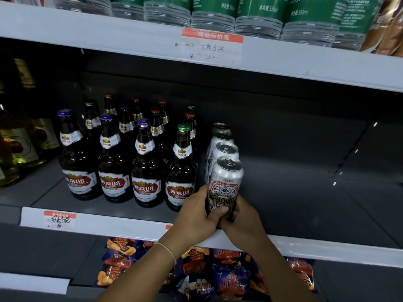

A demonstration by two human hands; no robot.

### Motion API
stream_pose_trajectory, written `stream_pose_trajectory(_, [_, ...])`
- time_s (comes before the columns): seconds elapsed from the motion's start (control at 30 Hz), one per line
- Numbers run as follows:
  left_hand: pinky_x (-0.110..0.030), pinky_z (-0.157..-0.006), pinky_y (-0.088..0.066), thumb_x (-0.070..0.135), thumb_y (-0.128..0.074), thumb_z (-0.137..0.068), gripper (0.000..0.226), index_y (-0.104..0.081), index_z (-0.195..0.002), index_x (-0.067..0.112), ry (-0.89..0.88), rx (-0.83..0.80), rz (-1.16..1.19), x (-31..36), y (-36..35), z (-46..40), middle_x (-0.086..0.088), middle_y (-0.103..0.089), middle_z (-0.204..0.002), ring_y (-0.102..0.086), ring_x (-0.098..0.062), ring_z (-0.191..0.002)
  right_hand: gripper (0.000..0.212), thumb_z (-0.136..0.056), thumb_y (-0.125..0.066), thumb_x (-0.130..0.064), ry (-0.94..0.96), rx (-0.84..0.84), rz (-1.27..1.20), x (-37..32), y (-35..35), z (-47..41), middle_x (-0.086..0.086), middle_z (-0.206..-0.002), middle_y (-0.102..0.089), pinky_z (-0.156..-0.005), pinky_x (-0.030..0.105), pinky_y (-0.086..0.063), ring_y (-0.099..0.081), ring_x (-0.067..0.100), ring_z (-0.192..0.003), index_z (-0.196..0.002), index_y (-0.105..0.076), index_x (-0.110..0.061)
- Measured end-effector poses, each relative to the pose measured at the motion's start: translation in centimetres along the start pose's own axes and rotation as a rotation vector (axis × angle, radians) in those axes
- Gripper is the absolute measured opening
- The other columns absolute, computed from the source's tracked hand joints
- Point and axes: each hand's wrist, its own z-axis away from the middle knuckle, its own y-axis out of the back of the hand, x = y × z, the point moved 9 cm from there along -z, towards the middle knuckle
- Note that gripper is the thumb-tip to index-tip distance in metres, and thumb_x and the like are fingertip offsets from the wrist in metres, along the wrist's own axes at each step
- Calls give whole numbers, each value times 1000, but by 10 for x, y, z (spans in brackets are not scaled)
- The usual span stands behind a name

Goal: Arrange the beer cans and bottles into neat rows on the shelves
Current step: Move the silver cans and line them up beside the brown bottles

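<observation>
At the front edge of the middle shelf (305,214), both my hands wrap the low part of a silver beer can (225,186). My left hand (197,216) curls round it from the left, thumb lying across the patterned label; my right hand (242,219) closes on it from the right and below, fingers tucked under the can's base. So each grip is closed on this one can, which stands upright, or nearly so, at the head of a row of three more cans (222,144) running straight back behind it. Whether its base touches the shelf I cannot tell, since my fingers hide it. Just left of the cans stand the brown beer bottles (130,162) in rows, red labels facing out. To the right of the cans the shelf floor is dark and bare. Water bottles (257,20) line the shelf above, over a handwritten price tag (212,46). Snack bags (218,273) lie on the shelf below.
</observation>
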Motion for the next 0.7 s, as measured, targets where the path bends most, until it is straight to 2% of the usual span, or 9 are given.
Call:
stream_pose_trajectory(0.2, [-26, -98, -46, 34, -67, -88, 54, -44, -135, 24, 19, -6, -7, -2, -1, -1, 6, -63, -122, -57, -9, -113, 50, -80, -69, -11, 5, -5, -2, -2, -2, -1, -12, -111, -69, -93, 36, -56, -66, 4, -103, -120, -57, -37])
stream_pose_trajectory(0.37, [-15, -94, -41, 32, -68, -88, 54, -44, -136, 24, 27, -3, 13, 0, 0, 1, 8, -62, -122, -56, -6, -112, 50, -77, -70, -14, 4, -11, -10, -8, -1, -1, -13, -110, -70, -93, 37, -55, -66, 4, -103, -118, -57, -39])
stream_pose_trajectory(0.43, [-16, -95, -42, 36, -68, -87, 57, -43, -137, 26, 30, -10, 22, 0, 2, 2, 10, -62, -123, -55, -5, -113, 52, -76, -75, -12, -13, -75, -52, -12, -2, 1, -12, -112, -70, -93, 34, -55, -67, 6, -105, -120, -57, -35])
stream_pose_trajectory(0.5, [-19, -97, -43, 41, -70, -85, 61, -42, -138, 28, 39, -15, 34, -2, 3, 3, 13, -61, -125, -55, -2, -114, 52, -76, -72, 1, -40, -151, -200, -15, 2, 1, -3, -112, -72, -88, 34, -56, -69, 12, -104, -120, -58, -23])
stream_pose_trajectory(0.57, [-12, -95, -42, 42, -73, -81, 66, -42, -138, 30, 43, -26, 50, -2, 3, 4, 16, -60, -124, -54, 3, -112, 48, -78, -57, 15, -68, -92, -503, -17, 18, -8, 7, -112, -73, -85, 32, -56, -69, 19, -104, -119, -60, -10])
stream_pose_trajectory(0.63, [-1, -88, -38, 42, -77, -77, 68, -44, -135, 28, 48, -22, 48, -1, 0, 5, 19, -60, -119, -54, 7, -108, 46, -90, -48, 7, -155, 109, -755, -3, 38, -28, 11, -131, -62, -105, 38, -46, -57, 23, -124, -134, -52, -6])
stream_pose_trajectory(0.7, [-3, -88, -40, 47, -80, -72, 73, -46, -133, 28, 64, 9, 34, -1, -1, 5, 21, -61, -115, -56, 7, -107, 46, -103, -42, -23, -234, 191, -844, 11, 39, -55, 9, -150, -45, -119, 44, -28, -41, 24, -139, -148, -39, -13])
